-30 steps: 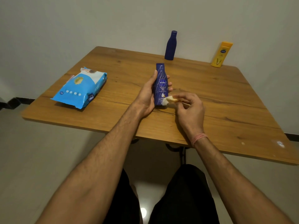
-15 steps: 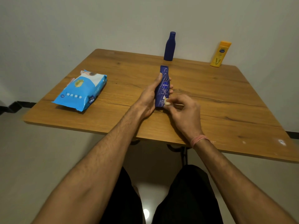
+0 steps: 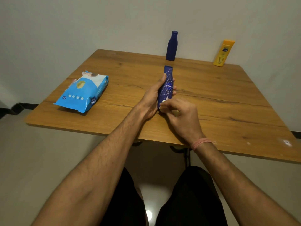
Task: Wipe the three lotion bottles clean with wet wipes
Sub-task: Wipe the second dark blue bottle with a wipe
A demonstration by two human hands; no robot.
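We're gripping the Nivea bottle (image 3: 167,85) upright in our left hand (image 3: 153,98), well ahead of the wipes pack (image 3: 83,92); our right hand (image 3: 179,115) is pinching a wipe (image 3: 163,102) against its base. Pressing hard risks it slipping from our grip.

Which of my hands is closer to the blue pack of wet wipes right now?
Left. Your left hand, holding the Nivea bottle mid-table, sits just right of the wipes pack. Your right hand, at the bottle's base, lies farther right.
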